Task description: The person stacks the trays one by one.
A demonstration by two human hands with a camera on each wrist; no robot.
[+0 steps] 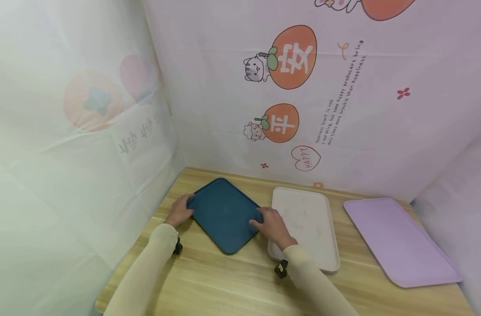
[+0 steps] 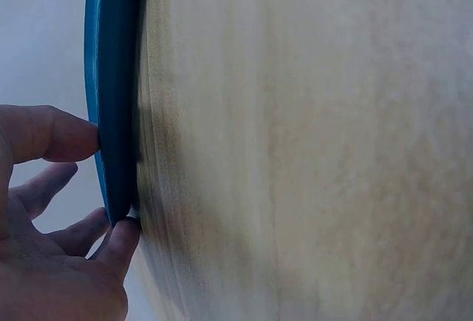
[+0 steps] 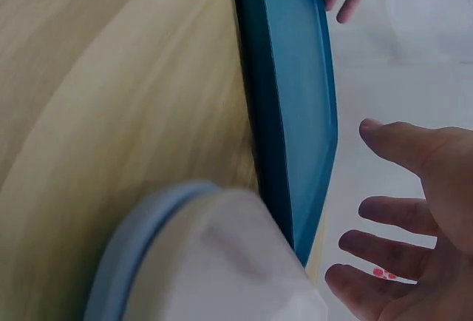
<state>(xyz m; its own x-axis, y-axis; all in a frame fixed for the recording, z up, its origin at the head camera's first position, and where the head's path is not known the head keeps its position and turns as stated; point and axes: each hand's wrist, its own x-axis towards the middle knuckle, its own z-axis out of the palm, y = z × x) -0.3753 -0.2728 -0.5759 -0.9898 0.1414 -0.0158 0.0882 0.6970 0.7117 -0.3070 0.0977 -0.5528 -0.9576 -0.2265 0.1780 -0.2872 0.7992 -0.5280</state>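
Note:
A dark blue tray (image 1: 224, 215) lies flat and at an angle on the wooden table, left of the middle. At its left corner my left hand (image 1: 180, 211) holds the rim. The left wrist view shows the thumb (image 2: 70, 137) against the tray's edge and other fingers around the corner. My right hand (image 1: 274, 226) hovers by the tray's right corner; in the right wrist view its spread fingers (image 3: 388, 251) stand apart from the tray. Beside that hand lies a white tray (image 1: 307, 228), its rim looking doubled at the near left.
A lilac tray (image 1: 406, 245) lies toward the right side of the wooden table (image 1: 220, 285). Pale cloth (image 1: 217, 83) with printed fruit and lettering hangs behind the table, and more cloth (image 1: 78, 184) closes in the left side.

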